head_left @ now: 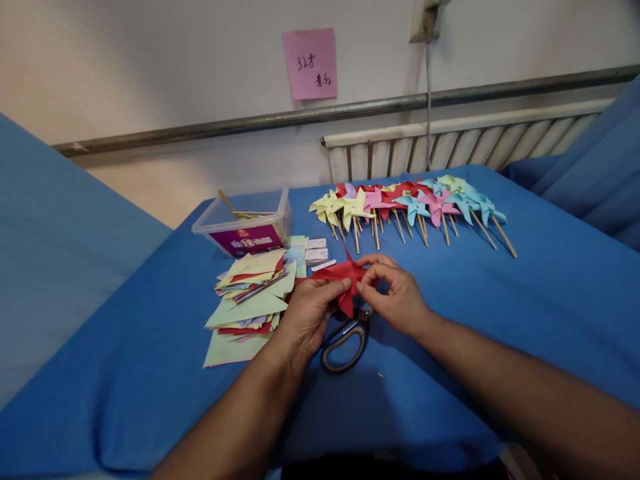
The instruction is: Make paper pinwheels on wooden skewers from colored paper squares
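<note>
Pinching from both sides in the head view, left grip (311, 308) and right grip (397, 295) hold the red pinwheel (343, 270) just above the scissors (364, 339), over the blue surface (450, 407)! Behind, a crowd of pinwheels (416, 205) on sticks (505, 237) looks finished; to the left, stacked paper (250, 310) seems unused. This one's vivid, pointed blades splay, no stick visible.

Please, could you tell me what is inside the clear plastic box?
Several thin yellowish sticks show inside the box, one slanting up past the rim. The purple label covers part of the front, so the bottom cannot be seen.
</note>
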`<action>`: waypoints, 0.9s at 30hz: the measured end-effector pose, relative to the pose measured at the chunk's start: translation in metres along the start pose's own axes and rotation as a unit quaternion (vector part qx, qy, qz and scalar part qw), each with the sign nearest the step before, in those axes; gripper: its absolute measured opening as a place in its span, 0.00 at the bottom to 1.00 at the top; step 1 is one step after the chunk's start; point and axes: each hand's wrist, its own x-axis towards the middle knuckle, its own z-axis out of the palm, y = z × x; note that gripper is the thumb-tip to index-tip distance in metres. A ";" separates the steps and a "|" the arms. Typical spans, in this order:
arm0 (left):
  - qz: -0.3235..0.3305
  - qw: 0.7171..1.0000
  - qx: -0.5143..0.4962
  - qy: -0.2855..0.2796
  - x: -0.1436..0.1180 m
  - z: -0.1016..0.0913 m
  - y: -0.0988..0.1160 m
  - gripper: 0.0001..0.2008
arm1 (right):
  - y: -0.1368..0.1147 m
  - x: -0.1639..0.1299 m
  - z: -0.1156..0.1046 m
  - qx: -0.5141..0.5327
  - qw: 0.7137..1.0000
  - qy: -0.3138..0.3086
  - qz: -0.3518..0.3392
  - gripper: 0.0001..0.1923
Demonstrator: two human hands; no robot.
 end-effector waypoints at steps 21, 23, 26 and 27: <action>0.010 1.000 0.014 -0.004 0.002 -0.003 -0.003 0.12 | -0.001 -0.002 0.002 0.016 1.000 0.010 0.021 0.07; 0.011 1.000 0.014 -0.009 0.002 -0.004 -0.004 0.13 | -0.001 -0.002 0.002 0.016 1.000 0.010 0.021 0.07; 0.009 1.000 0.017 -0.010 0.002 -0.005 -0.005 0.13 | -0.001 -0.002 0.002 0.015 1.000 0.009 0.023 0.07; 0.009 1.000 0.017 -0.007 0.002 -0.005 -0.005 0.13 | 0.000 -0.002 0.002 0.015 1.000 0.008 0.023 0.07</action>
